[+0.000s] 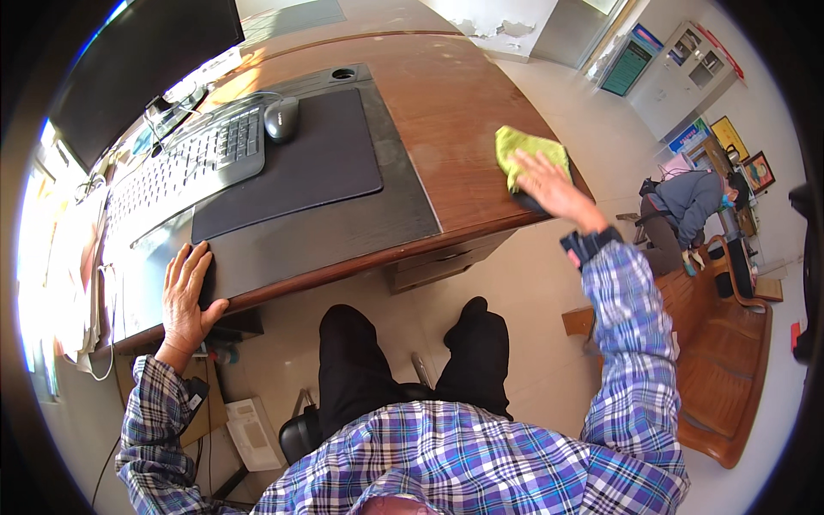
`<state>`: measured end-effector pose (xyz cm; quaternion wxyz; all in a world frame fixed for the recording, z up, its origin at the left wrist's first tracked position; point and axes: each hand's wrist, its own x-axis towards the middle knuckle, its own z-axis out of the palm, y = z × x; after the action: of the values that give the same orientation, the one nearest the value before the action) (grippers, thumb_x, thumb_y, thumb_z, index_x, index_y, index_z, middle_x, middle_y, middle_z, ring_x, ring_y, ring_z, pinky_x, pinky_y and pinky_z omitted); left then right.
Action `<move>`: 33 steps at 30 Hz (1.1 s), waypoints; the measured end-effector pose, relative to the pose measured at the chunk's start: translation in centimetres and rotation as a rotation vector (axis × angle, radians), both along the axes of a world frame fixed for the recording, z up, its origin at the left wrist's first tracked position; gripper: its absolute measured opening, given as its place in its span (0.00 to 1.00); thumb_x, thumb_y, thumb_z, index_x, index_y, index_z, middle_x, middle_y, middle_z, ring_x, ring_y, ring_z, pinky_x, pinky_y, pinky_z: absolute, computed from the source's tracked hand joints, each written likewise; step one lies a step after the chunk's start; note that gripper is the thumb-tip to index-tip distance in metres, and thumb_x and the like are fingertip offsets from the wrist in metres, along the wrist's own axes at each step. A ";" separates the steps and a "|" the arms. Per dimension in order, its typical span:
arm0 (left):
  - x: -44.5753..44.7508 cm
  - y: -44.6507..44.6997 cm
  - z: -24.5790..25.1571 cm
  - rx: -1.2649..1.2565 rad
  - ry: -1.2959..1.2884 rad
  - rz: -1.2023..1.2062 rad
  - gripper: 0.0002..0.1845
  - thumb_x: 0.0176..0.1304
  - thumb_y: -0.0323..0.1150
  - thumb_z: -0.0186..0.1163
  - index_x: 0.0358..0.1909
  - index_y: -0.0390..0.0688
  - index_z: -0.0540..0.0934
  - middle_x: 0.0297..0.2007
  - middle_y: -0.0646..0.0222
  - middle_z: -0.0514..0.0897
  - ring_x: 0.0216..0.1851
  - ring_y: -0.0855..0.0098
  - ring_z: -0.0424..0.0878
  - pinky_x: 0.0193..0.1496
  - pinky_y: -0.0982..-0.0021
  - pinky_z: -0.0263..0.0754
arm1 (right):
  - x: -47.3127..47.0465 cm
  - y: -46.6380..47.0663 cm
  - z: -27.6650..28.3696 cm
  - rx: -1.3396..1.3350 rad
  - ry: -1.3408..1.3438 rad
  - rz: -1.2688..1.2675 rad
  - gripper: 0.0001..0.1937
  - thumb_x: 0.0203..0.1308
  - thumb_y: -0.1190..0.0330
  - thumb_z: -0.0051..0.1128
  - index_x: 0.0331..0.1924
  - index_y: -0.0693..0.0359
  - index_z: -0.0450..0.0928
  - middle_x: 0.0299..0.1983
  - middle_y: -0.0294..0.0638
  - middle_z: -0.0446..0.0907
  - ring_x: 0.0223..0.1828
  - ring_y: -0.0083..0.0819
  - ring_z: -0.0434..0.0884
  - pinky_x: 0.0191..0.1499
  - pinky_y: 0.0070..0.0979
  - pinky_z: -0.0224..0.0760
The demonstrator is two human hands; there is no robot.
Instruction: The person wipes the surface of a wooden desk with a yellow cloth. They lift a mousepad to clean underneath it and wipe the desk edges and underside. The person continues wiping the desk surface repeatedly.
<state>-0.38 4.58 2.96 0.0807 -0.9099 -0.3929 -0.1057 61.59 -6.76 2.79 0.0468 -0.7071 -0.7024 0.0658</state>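
My right hand (552, 187) lies on a yellow-green cloth (529, 151), pressing it on the wooden desktop (444, 109) near its right front corner. The fingers are spread over the cloth; whether they grip it is not plain. My left hand (188, 293) rests with fingers apart on the dark inlay at the desk's front left edge and holds nothing. Between the hands lies a dark mouse pad (309, 164). A black mouse (281, 120) sits at the pad's upper left, beside a black keyboard (212, 151) that is partly washed out by glare.
A monitor (148, 71) stands at the back left, near stacked papers (80, 270). Drawers (444, 261) sit under the desk. A wooden bench (721, 360) is at the right, where another person (689, 206) bends over it. A cable hangs at the desk's left.
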 end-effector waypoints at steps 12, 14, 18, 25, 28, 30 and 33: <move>0.1 0.0 0.1 0.022 0.009 0.012 0.45 0.59 0.69 0.46 0.61 0.37 0.71 0.66 0.61 0.68 0.71 0.52 0.58 0.73 0.50 0.48 | -9.8 6.2 0.7 -0.159 0.109 0.270 0.31 0.67 0.34 0.24 0.72 0.28 0.53 0.77 0.32 0.44 0.77 0.51 0.38 0.72 0.60 0.26; 0.2 0.0 0.1 0.004 -0.015 0.002 0.45 0.60 0.70 0.45 0.61 0.37 0.71 0.67 0.61 0.67 0.71 0.52 0.57 0.73 0.50 0.48 | -11.1 3.9 0.8 -0.131 0.157 0.365 0.29 0.69 0.38 0.28 0.72 0.29 0.55 0.77 0.31 0.45 0.77 0.51 0.38 0.72 0.60 0.25; 0.2 -0.1 0.0 0.002 -0.006 0.017 0.46 0.60 0.70 0.44 0.62 0.37 0.70 0.67 0.61 0.67 0.71 0.52 0.57 0.73 0.51 0.48 | -12.4 0.2 0.6 0.036 0.192 0.381 0.26 0.68 0.44 0.42 0.69 0.33 0.64 0.74 0.32 0.57 0.76 0.51 0.47 0.73 0.56 0.31; 0.2 -0.2 0.0 0.003 -0.017 0.020 0.44 0.62 0.69 0.43 0.62 0.38 0.70 0.67 0.62 0.67 0.71 0.52 0.56 0.73 0.51 0.48 | -14.4 -2.2 -1.1 0.381 0.093 0.311 0.25 0.65 0.45 0.46 0.65 0.36 0.70 0.69 0.32 0.66 0.71 0.47 0.59 0.71 0.48 0.44; 0.3 -0.2 0.1 0.011 -0.027 0.006 0.44 0.62 0.69 0.43 0.62 0.38 0.71 0.67 0.61 0.67 0.71 0.52 0.57 0.73 0.51 0.48 | -14.8 -2.4 -1.3 0.506 0.036 0.295 0.26 0.60 0.46 0.51 0.63 0.40 0.73 0.66 0.31 0.69 0.68 0.45 0.64 0.69 0.45 0.52; 0.5 -0.3 0.3 0.025 -0.025 0.010 0.44 0.62 0.69 0.42 0.61 0.38 0.71 0.66 0.59 0.68 0.71 0.51 0.58 0.73 0.51 0.49 | -14.8 -2.4 -1.4 0.557 0.001 0.270 0.25 0.60 0.45 0.50 0.62 0.39 0.74 0.64 0.30 0.71 0.67 0.43 0.66 0.68 0.44 0.54; 0.5 -0.4 0.5 0.034 -0.010 0.012 0.43 0.62 0.68 0.44 0.61 0.37 0.71 0.66 0.59 0.68 0.70 0.51 0.59 0.73 0.50 0.49 | -14.9 -2.1 -1.8 0.650 -0.048 0.253 0.24 0.61 0.44 0.50 0.60 0.37 0.75 0.62 0.28 0.73 0.64 0.39 0.69 0.66 0.43 0.57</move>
<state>0.12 4.17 3.43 0.0949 -0.9055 -0.3970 -0.1162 46.69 -8.87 1.02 0.2445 -0.5640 -0.7696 -0.1727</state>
